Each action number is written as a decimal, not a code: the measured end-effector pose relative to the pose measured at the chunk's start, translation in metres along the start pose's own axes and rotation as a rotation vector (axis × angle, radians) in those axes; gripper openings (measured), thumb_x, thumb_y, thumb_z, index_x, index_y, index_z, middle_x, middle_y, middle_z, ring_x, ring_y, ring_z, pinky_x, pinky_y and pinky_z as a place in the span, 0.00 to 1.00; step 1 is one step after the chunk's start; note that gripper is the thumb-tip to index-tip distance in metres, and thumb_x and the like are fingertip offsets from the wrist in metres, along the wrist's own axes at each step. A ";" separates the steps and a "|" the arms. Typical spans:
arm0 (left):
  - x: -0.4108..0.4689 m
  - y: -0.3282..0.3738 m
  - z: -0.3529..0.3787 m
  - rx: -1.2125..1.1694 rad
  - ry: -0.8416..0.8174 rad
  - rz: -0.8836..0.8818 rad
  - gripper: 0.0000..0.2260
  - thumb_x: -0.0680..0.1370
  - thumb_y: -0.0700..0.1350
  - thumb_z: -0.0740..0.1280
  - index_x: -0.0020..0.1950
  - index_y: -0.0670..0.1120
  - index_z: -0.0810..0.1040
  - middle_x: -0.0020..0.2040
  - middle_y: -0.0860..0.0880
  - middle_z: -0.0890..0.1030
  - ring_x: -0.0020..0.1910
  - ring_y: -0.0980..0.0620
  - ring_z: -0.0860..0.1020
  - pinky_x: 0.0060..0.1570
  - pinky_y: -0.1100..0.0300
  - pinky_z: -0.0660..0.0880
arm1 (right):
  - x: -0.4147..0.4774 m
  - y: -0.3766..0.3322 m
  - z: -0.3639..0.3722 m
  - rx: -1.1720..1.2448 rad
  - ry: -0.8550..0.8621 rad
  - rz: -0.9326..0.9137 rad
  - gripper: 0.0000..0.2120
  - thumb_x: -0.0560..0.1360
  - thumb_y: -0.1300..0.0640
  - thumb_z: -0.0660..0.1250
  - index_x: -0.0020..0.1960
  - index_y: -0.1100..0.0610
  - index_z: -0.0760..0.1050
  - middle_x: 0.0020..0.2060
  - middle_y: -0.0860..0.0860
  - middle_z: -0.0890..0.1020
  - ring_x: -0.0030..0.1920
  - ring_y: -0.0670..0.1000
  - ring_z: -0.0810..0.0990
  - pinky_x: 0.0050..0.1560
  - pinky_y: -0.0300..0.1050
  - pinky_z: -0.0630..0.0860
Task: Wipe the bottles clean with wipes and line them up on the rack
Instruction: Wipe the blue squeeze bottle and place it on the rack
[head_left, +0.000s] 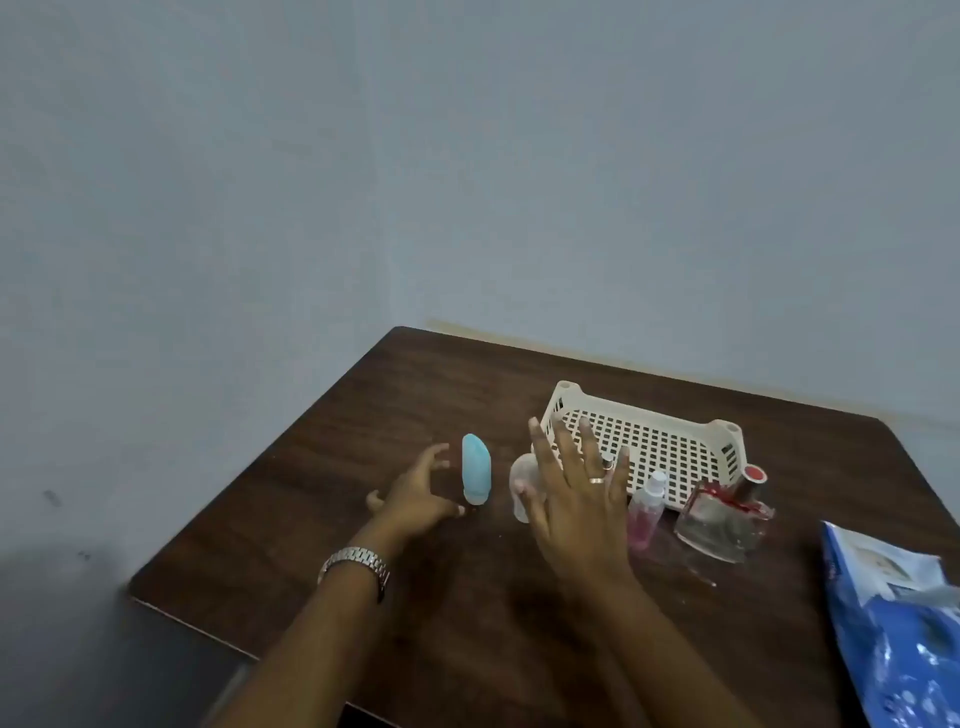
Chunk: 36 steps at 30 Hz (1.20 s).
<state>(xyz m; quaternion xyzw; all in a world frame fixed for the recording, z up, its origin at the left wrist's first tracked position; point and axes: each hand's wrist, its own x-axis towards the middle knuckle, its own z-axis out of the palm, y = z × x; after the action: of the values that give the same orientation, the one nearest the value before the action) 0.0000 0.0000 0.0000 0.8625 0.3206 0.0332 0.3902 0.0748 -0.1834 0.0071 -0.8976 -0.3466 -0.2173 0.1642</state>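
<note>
L hand w/ fingers loosely spread, holding nothing, sits just beside the upright pale-blue soft plastic bottle on the dark brown wooden table. R hand is raised, fingers straight, empty (partly hiding a translucent white bottle). Small pink spray bottle & clear glass bottle w/ red cap stand just in front of the cream perforated plastic rack. Blue wipes pack lies at the R edge.

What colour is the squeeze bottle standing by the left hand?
The squeeze bottle is light blue with a whitish base, clearest in the head view.
</note>
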 end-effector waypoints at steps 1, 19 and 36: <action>-0.003 -0.001 0.003 -0.008 0.006 0.016 0.38 0.71 0.48 0.74 0.74 0.60 0.58 0.70 0.60 0.71 0.72 0.51 0.65 0.70 0.42 0.48 | -0.007 -0.005 0.001 0.019 0.013 -0.010 0.27 0.79 0.41 0.46 0.76 0.47 0.54 0.75 0.50 0.60 0.75 0.53 0.51 0.71 0.63 0.45; -0.015 -0.012 0.049 -0.039 0.270 0.150 0.20 0.68 0.61 0.71 0.56 0.56 0.72 0.53 0.56 0.79 0.56 0.50 0.75 0.59 0.48 0.57 | -0.088 -0.025 -0.006 0.129 0.296 0.112 0.27 0.76 0.37 0.45 0.72 0.44 0.62 0.72 0.46 0.64 0.74 0.48 0.53 0.70 0.60 0.39; -0.135 -0.009 0.110 -0.167 0.132 0.346 0.21 0.71 0.62 0.70 0.60 0.54 0.78 0.55 0.53 0.82 0.56 0.52 0.77 0.59 0.53 0.68 | -0.139 -0.003 -0.021 0.678 0.057 0.268 0.12 0.75 0.56 0.66 0.58 0.54 0.76 0.48 0.45 0.82 0.50 0.45 0.80 0.59 0.50 0.74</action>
<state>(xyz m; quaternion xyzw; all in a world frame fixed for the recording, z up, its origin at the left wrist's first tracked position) -0.0779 -0.1458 -0.0566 0.8654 0.1887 0.1827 0.4267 -0.0254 -0.2676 -0.0450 -0.8232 -0.2735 -0.0915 0.4890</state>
